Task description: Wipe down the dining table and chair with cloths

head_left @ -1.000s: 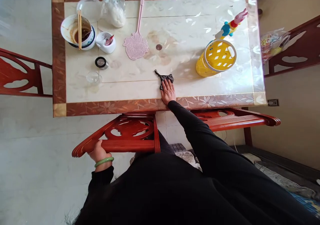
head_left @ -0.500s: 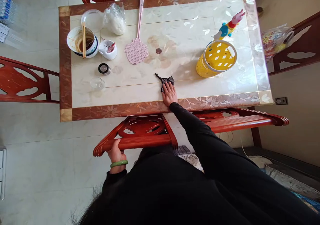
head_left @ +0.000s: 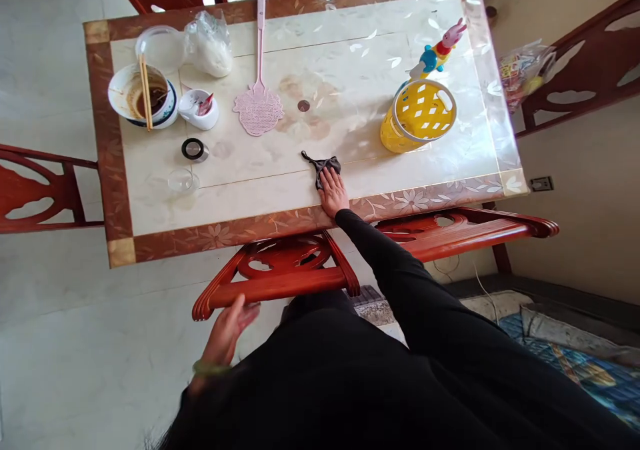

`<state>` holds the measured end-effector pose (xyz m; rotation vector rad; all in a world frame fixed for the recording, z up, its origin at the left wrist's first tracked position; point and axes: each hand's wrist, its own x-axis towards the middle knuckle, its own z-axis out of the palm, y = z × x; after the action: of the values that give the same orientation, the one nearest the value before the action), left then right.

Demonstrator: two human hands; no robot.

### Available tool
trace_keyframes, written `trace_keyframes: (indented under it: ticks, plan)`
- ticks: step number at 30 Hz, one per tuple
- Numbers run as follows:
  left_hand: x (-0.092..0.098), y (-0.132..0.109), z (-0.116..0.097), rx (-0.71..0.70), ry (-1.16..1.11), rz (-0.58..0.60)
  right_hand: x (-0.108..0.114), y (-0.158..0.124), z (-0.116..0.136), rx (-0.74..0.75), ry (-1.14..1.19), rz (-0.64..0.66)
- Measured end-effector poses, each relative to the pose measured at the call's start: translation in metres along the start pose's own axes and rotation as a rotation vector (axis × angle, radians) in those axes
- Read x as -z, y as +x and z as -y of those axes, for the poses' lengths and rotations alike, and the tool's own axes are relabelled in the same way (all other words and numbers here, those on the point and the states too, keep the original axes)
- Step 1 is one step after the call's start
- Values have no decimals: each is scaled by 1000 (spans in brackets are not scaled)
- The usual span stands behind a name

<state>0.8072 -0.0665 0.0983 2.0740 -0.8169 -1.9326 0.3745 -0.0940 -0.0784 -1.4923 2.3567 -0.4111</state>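
Observation:
My right hand (head_left: 334, 194) lies flat on a crumpled dark cloth (head_left: 319, 165) near the table's front edge, fingers stretched over it. The cloth has a small loop sticking out at its far left. My left hand (head_left: 229, 330), slightly blurred and wearing a green bangle (head_left: 210, 369), is just below the top rail of a red wooden chair (head_left: 280, 285). Its thumb and fingers are apart, and nothing shows between them. Under the cloth is a pale table (head_left: 260, 193) with a brown floral border.
On the left stand a stained bowl (head_left: 127, 100) with chopsticks (head_left: 145, 93), a white cup (head_left: 203, 118), a black-topped container (head_left: 195, 150) and a clear glass (head_left: 183, 181). A pink fly swatter (head_left: 259, 113) lies mid-table. A yellow basket (head_left: 397, 137) stands right, near a pig toy (head_left: 453, 35).
My left hand has let go of the chair's top rail and dropped down and left. My right hand stays on the cloth. The whole view has shifted and tilted slightly.

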Motion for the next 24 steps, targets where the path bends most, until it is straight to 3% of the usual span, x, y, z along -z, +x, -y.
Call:
trace_keyframes:
  ticks: [2,4,5,6,8,11,13,16,20,22,24]
  plan:
    - [41,-8,-18,126,265,237,1,-18,1,-31,10,30]
    - [58,2,-54,-1,450,345,1,-34,2,-50,21,55]
    - [53,16,-76,-151,511,328,1,-39,3,-59,25,59]
    - [39,37,-99,-316,581,277,1,-41,5,-77,26,53]
    - [-7,93,-142,-618,771,105,0,-39,9,-152,12,11]
    - [-85,189,-186,-705,1116,-42,-4,-28,16,-265,-29,-47]
    - [-115,239,-197,-742,1198,-95,-7,-19,17,-279,-40,-54]
    - [-116,282,-193,-895,1189,-131,-5,11,3,-274,-51,-94]
    - [-92,295,-178,-1018,1148,-84,7,97,-48,-267,-104,-205]
    - [-89,294,-176,-1022,1139,-92,11,142,-79,-255,-123,-256]
    - [-90,292,-177,-1018,1147,-92,10,167,-101,-243,-118,-285]
